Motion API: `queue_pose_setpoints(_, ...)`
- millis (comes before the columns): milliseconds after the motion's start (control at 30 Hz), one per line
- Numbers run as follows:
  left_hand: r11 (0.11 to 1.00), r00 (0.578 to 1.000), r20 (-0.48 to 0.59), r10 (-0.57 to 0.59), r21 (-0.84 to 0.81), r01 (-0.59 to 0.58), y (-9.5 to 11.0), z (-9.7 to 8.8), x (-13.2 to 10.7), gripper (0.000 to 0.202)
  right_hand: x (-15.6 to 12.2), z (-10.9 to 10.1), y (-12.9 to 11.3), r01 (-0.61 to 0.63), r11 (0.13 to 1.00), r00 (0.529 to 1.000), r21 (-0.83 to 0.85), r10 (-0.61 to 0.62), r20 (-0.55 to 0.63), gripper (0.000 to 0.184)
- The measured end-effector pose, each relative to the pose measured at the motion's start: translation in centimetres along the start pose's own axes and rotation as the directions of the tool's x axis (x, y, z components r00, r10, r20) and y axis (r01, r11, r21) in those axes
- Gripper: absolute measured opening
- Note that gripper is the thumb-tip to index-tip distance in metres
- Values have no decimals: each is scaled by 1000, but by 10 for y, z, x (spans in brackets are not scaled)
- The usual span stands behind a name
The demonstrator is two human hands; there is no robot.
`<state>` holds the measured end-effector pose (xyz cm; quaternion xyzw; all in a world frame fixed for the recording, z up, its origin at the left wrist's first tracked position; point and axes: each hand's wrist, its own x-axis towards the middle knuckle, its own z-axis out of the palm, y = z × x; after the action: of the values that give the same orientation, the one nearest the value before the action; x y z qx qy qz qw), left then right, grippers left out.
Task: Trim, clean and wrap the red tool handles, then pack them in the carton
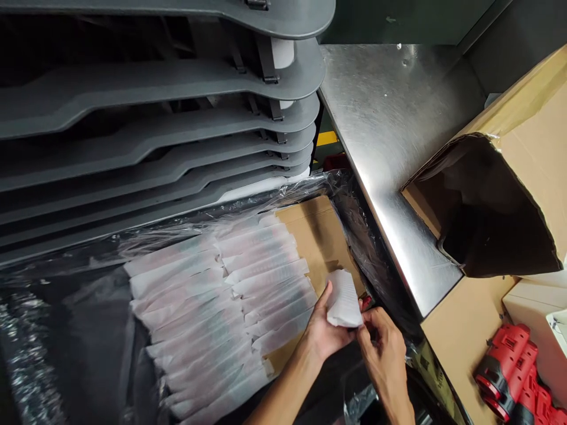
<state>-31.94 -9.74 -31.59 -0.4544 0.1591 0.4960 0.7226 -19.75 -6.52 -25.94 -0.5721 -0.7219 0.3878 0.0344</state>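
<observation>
My left hand point(323, 330) is closed around a white wrapped item point(344, 298), with the thumb along its left side. A little red shows at the item's right edge. My right hand point(384, 342) pinches at its lower right corner; what exactly lies between those fingertips is partly hidden. Beside my left hand, two columns of similar white-wrapped pieces point(266, 277) lie packed side by side, faint red and green showing through. They rest on a brown cardboard sheet point(316, 230) inside a container lined with clear plastic film point(349, 218).
Stacked dark grey trays point(177, 85) rise behind the container. A metal table point(376, 118) stands on the right, bearing a tipped cardboard box point(522, 130) whose open end faces me. Red and black tool housings point(509, 360) lie on cardboard at lower right, beside a white bin point(538, 304).
</observation>
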Motion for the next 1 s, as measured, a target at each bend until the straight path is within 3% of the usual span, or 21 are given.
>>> queue_pose_setpoints(67,999,1000,-9,27,34,-26,3,-6,3,40,-2,-3,-4,-56,967,998,247,55,13,26)
queue_pose_setpoints(167,993,994,-26,103,59,-101,3,-11,6,31,-5,0,-4,-216,790,960,574,280,-23,39)
queue_pose_setpoints(267,969,969,-40,243,47,-241,-1,-13,10,27,-6,14,4,-343,674,918,654,387,83,61)
queue_pose_setpoints(333,943,942,-51,331,42,-329,-6,-13,11,18,-4,25,14,-359,714,926,601,353,133,66)
queue_pose_setpoints(400,920,917,-68,393,43,-391,-13,-17,9,6,1,32,23,-309,795,948,522,301,104,63)
queue_pose_setpoints(467,906,900,-108,423,46,-421,-20,-28,3,9,7,32,33,-251,861,967,443,244,73,58)
queue_pose_setpoints(600,941,889,-318,330,42,-335,-36,-80,-19,24,16,18,48,-181,946,973,269,133,187,46)
queue_pose_setpoints(667,964,855,-460,240,13,-264,-43,-114,-29,29,16,19,52,-139,980,953,144,93,288,33)
queue_pose_setpoints(800,954,797,-567,207,-63,-292,-43,-163,-38,43,10,55,55,-58,994,886,-97,96,453,18)
queue_pose_setpoints(900,933,797,-563,221,-115,-340,-31,-176,-33,45,10,93,52,-4,974,838,-227,127,531,21)
queue_pose_setpoints(1000,913,797,-558,230,-160,-375,-17,-180,-24,43,14,119,47,40,941,802,-335,170,573,29)
